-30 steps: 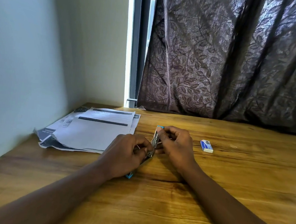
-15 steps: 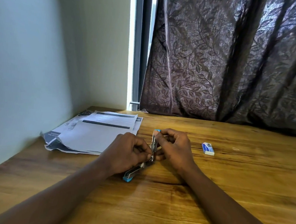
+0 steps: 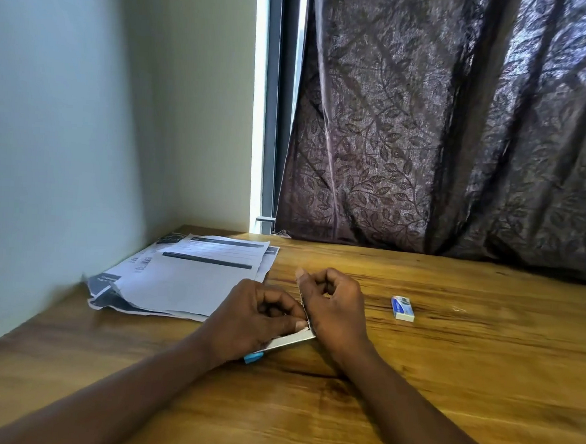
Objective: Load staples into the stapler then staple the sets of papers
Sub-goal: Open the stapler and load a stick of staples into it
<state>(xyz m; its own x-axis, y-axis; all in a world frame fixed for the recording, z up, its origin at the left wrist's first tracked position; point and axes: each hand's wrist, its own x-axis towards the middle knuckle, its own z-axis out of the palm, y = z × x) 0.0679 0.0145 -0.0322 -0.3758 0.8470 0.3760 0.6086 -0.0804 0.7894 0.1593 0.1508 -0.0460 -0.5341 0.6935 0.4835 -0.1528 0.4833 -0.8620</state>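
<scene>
A small metal stapler (image 3: 289,341) with a blue end lies open at the middle of the wooden table (image 3: 446,385). My left hand (image 3: 254,319) presses its lower arm down on the table. My right hand (image 3: 334,306) holds the raised upper arm upright between thumb and fingers. Whether staples sit in the channel is hidden by my fingers. A stack of printed papers (image 3: 185,277) lies just left of my left hand. A small white and blue staple box (image 3: 402,308) rests right of my right hand.
A pale wall (image 3: 66,139) borders the table on the left, close to the papers. A dark leaf-patterned curtain (image 3: 445,128) hangs along the back edge, with a strip of window frame (image 3: 272,117) beside it.
The stapler's lower arm has come down flatter on the table under my left hand, showing more of its metal length. My right hand still holds the upper arm upright. The camera has shifted slightly.
</scene>
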